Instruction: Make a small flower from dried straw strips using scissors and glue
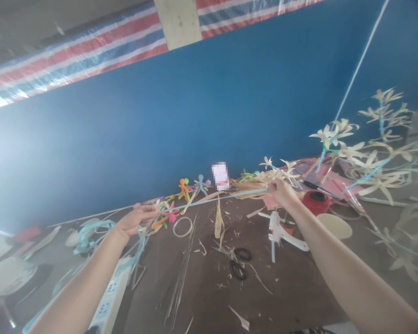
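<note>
A pale blue strip [209, 200] is stretched taut between my two hands above the table. My left hand [137, 219] pinches its left end with fingertips and thumb. At the other end, my right hand [281, 191] is closed on the strip, raised a little higher. Around mid-length, a dried, straw-coloured husk piece [219, 225] meets the strip from below; whether it is attached or lies behind, I cannot tell. Black-handled scissors [238, 262] lie below, among small scraps. Beneath my right forearm rests a white glue gun [282, 234].
Thin wires [181, 273], a tape roll [183, 227] and a white power strip [109, 290] lie on the brown table [261, 301]. Small colourful figures [184, 189] line the blue wall [181, 120]. Pale husk flowers [337, 134] spread at the right. Light blue ribbon [94, 234] bunches at left.
</note>
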### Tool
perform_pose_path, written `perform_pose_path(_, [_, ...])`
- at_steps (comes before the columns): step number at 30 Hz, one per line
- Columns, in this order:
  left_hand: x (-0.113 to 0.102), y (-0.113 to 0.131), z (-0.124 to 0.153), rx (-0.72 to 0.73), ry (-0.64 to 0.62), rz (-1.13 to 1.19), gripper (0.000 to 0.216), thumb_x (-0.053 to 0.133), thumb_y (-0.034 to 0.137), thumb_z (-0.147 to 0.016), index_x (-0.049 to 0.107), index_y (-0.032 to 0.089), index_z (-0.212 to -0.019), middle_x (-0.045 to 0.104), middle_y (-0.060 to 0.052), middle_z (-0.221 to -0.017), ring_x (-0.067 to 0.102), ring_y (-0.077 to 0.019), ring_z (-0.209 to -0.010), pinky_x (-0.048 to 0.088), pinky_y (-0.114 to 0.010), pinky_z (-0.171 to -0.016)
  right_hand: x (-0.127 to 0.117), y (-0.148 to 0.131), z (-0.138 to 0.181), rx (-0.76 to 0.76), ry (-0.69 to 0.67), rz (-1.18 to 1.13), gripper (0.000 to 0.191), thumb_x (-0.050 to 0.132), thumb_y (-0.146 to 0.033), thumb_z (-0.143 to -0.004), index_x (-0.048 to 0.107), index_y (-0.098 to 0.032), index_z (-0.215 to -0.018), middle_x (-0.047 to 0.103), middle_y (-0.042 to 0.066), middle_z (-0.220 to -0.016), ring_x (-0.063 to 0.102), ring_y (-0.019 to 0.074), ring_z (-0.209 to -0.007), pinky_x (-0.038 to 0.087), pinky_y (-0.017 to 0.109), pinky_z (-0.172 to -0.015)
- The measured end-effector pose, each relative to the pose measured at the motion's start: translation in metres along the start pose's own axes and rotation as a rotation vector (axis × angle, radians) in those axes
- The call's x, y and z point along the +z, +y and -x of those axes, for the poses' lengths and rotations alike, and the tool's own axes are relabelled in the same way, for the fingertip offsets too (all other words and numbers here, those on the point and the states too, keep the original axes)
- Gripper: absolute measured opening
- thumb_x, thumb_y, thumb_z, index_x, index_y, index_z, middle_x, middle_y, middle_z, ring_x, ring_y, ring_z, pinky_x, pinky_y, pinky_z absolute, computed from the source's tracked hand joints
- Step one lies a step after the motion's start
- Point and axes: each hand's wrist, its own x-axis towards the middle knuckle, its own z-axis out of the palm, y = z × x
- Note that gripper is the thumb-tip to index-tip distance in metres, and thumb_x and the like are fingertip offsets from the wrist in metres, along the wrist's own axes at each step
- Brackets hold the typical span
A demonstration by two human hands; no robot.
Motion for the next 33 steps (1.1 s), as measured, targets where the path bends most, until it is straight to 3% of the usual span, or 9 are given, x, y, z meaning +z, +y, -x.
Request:
perform_pose_path(3, [0.007,0.004,0.002,0.001,0.004,-0.027,0.021,0.07,0.03,-0.061,0.057,0.013,-0.06,0.03,0.008,-0.042,0.023,-0.0023,-0.036,0.014,-0.018,-0.036,-0.002,-0.008,0.003,0.005,-0.07,0.008,0.017,0.048,-0.023,-0.073,0.061,-0.014,-0.081,0.061,0.011,-0.071,0.057,0.0259,-0.074,0.037,0.033,-0.062])
perform_pose_path(6, [0.025,0.013,0.003,0.027,-0.023,-0.027,0.019,0.07,0.028,-0.061,0.06,0.013,-0.06,0.041,0.005,-0.044,0.035,-0.0046,-0.039,0.023,-0.018,-0.037,0.002,-0.031,0.011,-0.088,-0.261,-0.081,0.012,0.057,-0.015,-0.067,0.065,-0.014,-0.076,0.065,0.013,-0.079,0.057,0.0301,-0.085,0.039,0.038,-0.072])
perform_pose_path(10, [0.062,0.03,-0.001,0.041,-0.174,-0.065,0.013,0.071,0.024,-0.06,0.063,0.013,-0.062,0.058,-0.002,-0.056,0.05,-0.0091,-0.048,0.035,-0.02,-0.044,0.027,-0.089,0.033,-0.303,-0.545,-0.333,0.022,0.057,-0.023,-0.074,0.065,-0.024,-0.095,0.06,0.004,-0.109,0.053,0.0232,-0.1,0.038,0.035,-0.086])
perform_pose_path(13, [0.085,0.042,-0.008,0.075,-0.316,-0.119,0.011,0.068,0.023,-0.062,0.064,0.012,-0.062,0.06,-0.003,-0.056,0.05,-0.0094,-0.049,0.038,-0.022,-0.049,0.052,-0.132,0.054,-0.394,-0.79,-0.512,0.026,0.058,-0.037,-0.075,0.064,-0.027,-0.098,0.063,0.001,-0.105,0.056,0.0196,-0.096,0.04,0.033,-0.084])
perform_pose_path(16, [0.097,0.05,-0.014,0.112,-0.38,-0.164,0.012,0.068,0.024,-0.061,0.064,0.013,-0.059,0.059,-0.002,-0.054,0.05,-0.0095,-0.049,0.037,-0.021,-0.048,0.069,-0.154,0.069,-0.398,-0.955,-0.664,0.027,0.059,-0.041,-0.074,0.065,-0.022,-0.092,0.067,0.003,-0.091,0.058,0.0174,-0.086,0.043,0.03,-0.076])
perform_pose_path(20, [0.099,0.052,-0.017,0.109,-0.378,-0.189,0.013,0.069,0.026,-0.06,0.067,0.013,-0.061,0.06,-0.002,-0.056,0.05,-0.0099,-0.051,0.037,-0.02,-0.048,0.075,-0.156,0.073,-0.35,-1.057,-0.856,0.03,0.055,-0.044,-0.077,0.061,-0.016,-0.084,0.063,0.002,-0.07,0.058,0.0131,-0.069,0.043,0.025,-0.064])
perform_pose_path(26, [0.096,0.043,-0.016,0.066,-0.362,-0.053,0.012,0.071,0.023,-0.057,0.067,0.012,-0.059,0.063,-0.004,-0.059,0.055,-0.0109,-0.056,0.041,-0.023,-0.057,0.074,-0.146,0.068,-0.27,-1.114,-0.997,0.028,0.069,-0.041,-0.064,0.055,-0.017,-0.065,0.048,-0.007,-0.055,0.047,0.0069,-0.048,0.042,0.022,-0.054])
perform_pose_path(33, [0.092,0.032,-0.013,0.056,-0.333,-0.005,0.013,0.07,0.023,-0.059,0.066,0.011,-0.058,0.055,0.0,-0.049,0.042,-0.0046,-0.041,0.029,-0.018,-0.039,0.07,-0.135,0.064,-0.248,-1.162,-1.026,0.026,0.069,-0.037,-0.064,0.054,-0.016,-0.064,0.041,-0.01,-0.047,0.035,0.0041,-0.037,0.043,0.023,-0.047])
